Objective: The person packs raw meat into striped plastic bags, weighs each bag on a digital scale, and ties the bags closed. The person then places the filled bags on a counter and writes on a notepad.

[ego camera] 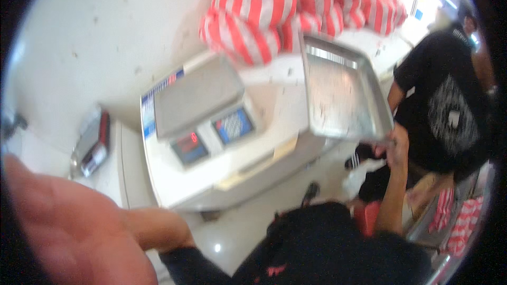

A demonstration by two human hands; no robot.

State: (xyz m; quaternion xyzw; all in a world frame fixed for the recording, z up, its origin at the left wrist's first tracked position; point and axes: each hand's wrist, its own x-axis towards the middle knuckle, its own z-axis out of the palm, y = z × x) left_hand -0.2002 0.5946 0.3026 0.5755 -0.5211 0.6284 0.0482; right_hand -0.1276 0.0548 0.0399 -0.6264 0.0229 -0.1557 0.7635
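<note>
My left hand (75,229) is raised very near the camera at the lower left, palm showing and holding nothing that I can see; its fingertips are cut off. On the right, my right hand (397,146) grips the near corner of a shallow metal tray (340,99), which is tilted up beside the counter. A digital scale with a flat metal platform (198,95), a lit red display (189,148) and a blue keypad (233,126) stands between my hands on a white counter (174,186).
Several red-and-white striped plastic bags (253,4) are piled behind the scale and tray. A dark and silver device (93,140) lies at the left. A person in a black shirt (439,99) stands close on the right, near more striped bags (463,221) at the lower right.
</note>
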